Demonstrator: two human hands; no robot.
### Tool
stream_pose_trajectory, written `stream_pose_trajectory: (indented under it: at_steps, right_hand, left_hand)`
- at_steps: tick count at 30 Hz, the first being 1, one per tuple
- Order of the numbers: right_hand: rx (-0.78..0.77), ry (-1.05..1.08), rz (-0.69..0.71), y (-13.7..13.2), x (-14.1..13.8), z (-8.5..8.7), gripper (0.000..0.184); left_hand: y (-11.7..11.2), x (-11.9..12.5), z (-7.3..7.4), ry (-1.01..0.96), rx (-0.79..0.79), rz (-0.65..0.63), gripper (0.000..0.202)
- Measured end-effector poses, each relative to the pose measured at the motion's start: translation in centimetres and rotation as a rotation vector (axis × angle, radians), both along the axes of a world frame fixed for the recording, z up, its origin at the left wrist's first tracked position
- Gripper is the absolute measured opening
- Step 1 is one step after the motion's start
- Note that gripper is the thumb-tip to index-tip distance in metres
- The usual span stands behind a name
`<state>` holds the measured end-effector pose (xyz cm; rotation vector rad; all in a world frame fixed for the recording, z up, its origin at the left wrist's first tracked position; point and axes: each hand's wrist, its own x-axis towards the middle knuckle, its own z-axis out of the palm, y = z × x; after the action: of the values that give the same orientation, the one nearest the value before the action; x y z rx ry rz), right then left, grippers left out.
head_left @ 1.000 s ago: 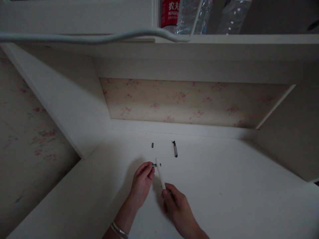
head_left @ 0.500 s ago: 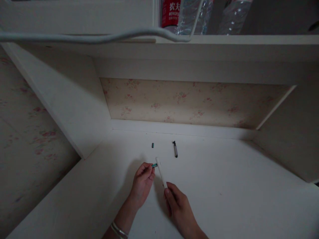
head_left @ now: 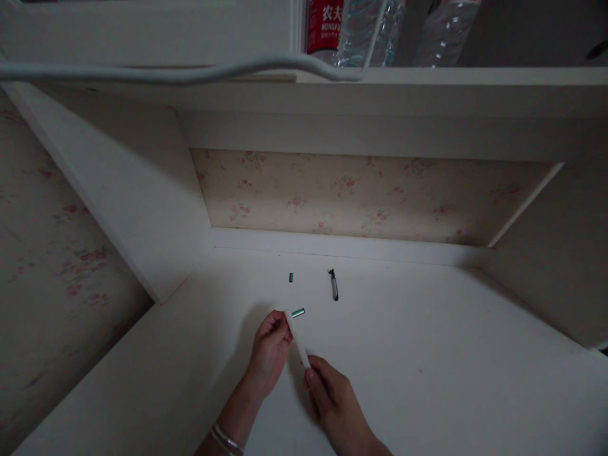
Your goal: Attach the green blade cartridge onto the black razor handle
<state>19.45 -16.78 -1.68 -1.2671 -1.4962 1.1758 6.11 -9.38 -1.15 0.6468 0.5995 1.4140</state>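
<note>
Both hands pinch, left slightly farther forward than right.

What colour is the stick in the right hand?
The stick is white; the head view shows it.

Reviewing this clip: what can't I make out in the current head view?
All in the head view:
One end of the green strip: hidden by the white stick and left hand.
Lower end of the white stick: covered by the right hand.
Small dark piece: too small for detail.
Bottles: tops cut off by the upper edge.
</note>
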Motion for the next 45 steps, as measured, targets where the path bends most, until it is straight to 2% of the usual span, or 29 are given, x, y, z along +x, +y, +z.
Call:
stream_pose_trajectory:
  at_steps: [2,6,12,17,22,27,33,38,42,45]
  right_hand:
    - [0.002,-0.001,-0.004,-0.1,-0.1,0.1,0.040]
    - [-0.015,0.027,-0.121,0.0,0.1,-0.2,0.043]
    - [0.029,-0.041,0.009,0.0,0.0,0.0,0.041]
    - [-0.019,0.013,-0.132,0.2,0.1,-0.8,0.043]
    - [0.031,-0.037,-0.002,0.1,0.0,-0.6,0.038]
    - [-0.001,-0.040,-0.126,0.2,0.2,-0.6,0.039]
    - [0.071,-0.093,-0.019,0.2,0.1,-0.8,0.034]
    - [0.018,-0.052,-0.122,0.2,0.2,-1.0,0.037]
    - [0.068,-0.078,-0.044,0.1,0.1,-0.7,0.034]
    - [0.059,-0.075,-0.071,0.2,0.1,-0.6,0.035]
  left_hand:
    - [0.0,0.0,0.0,-0.002,0.002,0.002,0.012]
    - [0.0,-0.1,-0.1,-0.035,-0.002,0.027,0.011]
    - [0.1,0.0,-0.2,-0.010,0.002,0.027,0.013]
    - [0.1,0.0,-0.3,-0.016,0.008,0.039,0.012]
    - [0.0,0.0,-0.3,-0.009,0.010,0.023,0.010]
    - [0.0,-0.1,-0.2,-0.038,0.010,0.032,0.009]
    - [0.1,-0.2,-0.4,-0.026,0.005,0.010,0.010]
    - [0.3,-0.1,-0.4,-0.062,-0.013,0.036,0.011]
    - [0.2,-0.1,-0.3,-0.036,0.005,0.015,0.011]
    - [0.2,-0.1,-0.4,-0.036,0.013,0.008,0.011]
